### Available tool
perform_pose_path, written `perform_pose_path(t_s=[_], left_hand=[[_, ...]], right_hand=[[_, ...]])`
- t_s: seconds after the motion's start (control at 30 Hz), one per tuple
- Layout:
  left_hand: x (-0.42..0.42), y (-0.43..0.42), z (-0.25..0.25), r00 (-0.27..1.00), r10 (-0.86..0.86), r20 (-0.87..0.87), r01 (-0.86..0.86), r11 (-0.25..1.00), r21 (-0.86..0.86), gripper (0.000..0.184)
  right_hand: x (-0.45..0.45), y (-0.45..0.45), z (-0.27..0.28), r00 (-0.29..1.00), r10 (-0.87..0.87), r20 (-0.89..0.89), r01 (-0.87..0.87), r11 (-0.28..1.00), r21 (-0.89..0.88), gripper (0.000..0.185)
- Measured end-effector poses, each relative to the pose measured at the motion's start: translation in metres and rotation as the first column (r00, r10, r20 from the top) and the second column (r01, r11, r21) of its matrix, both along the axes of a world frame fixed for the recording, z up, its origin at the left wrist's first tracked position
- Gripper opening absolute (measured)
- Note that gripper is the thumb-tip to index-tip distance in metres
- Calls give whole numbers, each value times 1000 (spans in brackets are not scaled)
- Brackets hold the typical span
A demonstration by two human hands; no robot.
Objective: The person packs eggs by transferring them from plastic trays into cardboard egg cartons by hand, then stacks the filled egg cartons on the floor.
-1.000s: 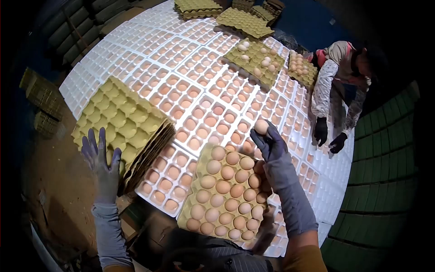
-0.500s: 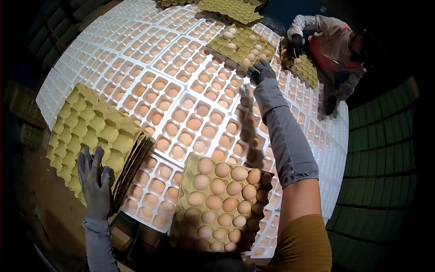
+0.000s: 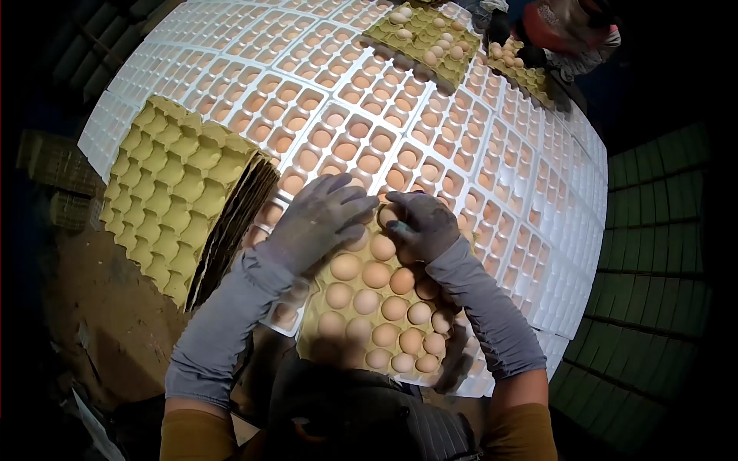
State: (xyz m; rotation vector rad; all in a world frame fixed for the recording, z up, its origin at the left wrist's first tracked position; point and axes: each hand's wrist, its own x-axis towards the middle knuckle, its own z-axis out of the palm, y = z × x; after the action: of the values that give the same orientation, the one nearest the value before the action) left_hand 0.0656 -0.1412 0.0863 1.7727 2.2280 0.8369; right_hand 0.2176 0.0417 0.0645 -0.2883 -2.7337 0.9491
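Note:
A pulp tray of brown eggs [image 3: 376, 274] lies close in front of me, most of its visible cups filled. At its far left corner is my left hand [image 3: 323, 219] in a grey glove, fingers curled down over the eggs; whatever is under them is hidden. Opposite it, my gloved right hand [image 3: 423, 223] has its thumb and fingers closed round an egg [image 3: 389, 216] at the tray's far edge. The fingertips of both hands nearly meet.
White plastic trays with eggs [image 3: 361, 131] cover the wide surface. A stack of yellowish pulp trays [image 3: 165, 192] rests at the left. Farther off lies a partly filled pulp tray [image 3: 415, 58]. A co-worker's dark-gloved hand [image 3: 530, 55] is over another pulp tray [image 3: 538, 86].
My left hand has left the pulp tray stack and come right to the egg tray. My right hand has drawn back from the far tray to the near one. The view has shifted.

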Motion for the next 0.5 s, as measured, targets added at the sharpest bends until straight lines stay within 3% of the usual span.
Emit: perform_pose_path(t_s=[0.03, 0.07, 0.1, 0.13, 0.2, 0.23, 0.27, 0.3, 0.33, 0.4, 0.43, 0.47, 0.5], left_hand=[[-7, 11, -27, 994, -62, -95, 64, 998, 17, 38], [-13, 17, -34, 990, -102, -92, 102, 995, -10, 37], [-16, 22, -35, 986, -142, -88, 139, 990, -37, 36], [-19, 23, -36, 989, -146, -18, 143, 984, -110, 35], [-19, 21, -46, 984, -169, -62, 166, 985, -53, 34], [-19, 21, -50, 976, -186, -112, 188, 982, 9, 34], [-20, 21, -45, 976, -204, -78, 206, 979, 10, 34], [-21, 23, -43, 975, -207, -76, 208, 978, 8, 34], [-23, 24, -41, 979, -199, -31, 198, 980, -27, 34], [-19, 22, -24, 978, -138, 156, 152, 985, -81, 33], [-21, 19, -18, 978, -140, 153, 154, 985, -81, 33], [-24, 15, -13, 882, 12, 472, 4, 999, -33, 33], [-25, 12, -8, 662, 130, 738, -152, 988, -37, 34]], right_hand=[[3, -3, 11, 985, -164, 62, 175, 939, -298, 40], [5, 1, 19, 968, -240, 70, 220, 687, -693, 37], [11, 8, 28, 956, -255, 147, 206, 224, -953, 33], [16, 9, 37, 955, -251, 159, 222, 246, -943, 32], [22, 3, 41, 951, -253, 175, 241, 260, -935, 30], [21, -3, 37, 971, -144, 192, 239, 660, -712, 31], [19, -12, 34, 965, -49, 257, 141, 925, -352, 32], [16, -21, 33, 936, 10, 352, -36, 997, 65, 33], [12, -30, 36, 878, 21, 479, -139, 967, 212, 32], [8, -37, 29, 871, 6, 491, -158, 950, 268, 30], [7, -36, 24, 866, -8, 501, -182, 927, 329, 28], [8, -33, 17, 883, 4, 468, -191, 916, 352, 27], [9, -31, 11, 885, 1, 466, -186, 918, 351, 27]])
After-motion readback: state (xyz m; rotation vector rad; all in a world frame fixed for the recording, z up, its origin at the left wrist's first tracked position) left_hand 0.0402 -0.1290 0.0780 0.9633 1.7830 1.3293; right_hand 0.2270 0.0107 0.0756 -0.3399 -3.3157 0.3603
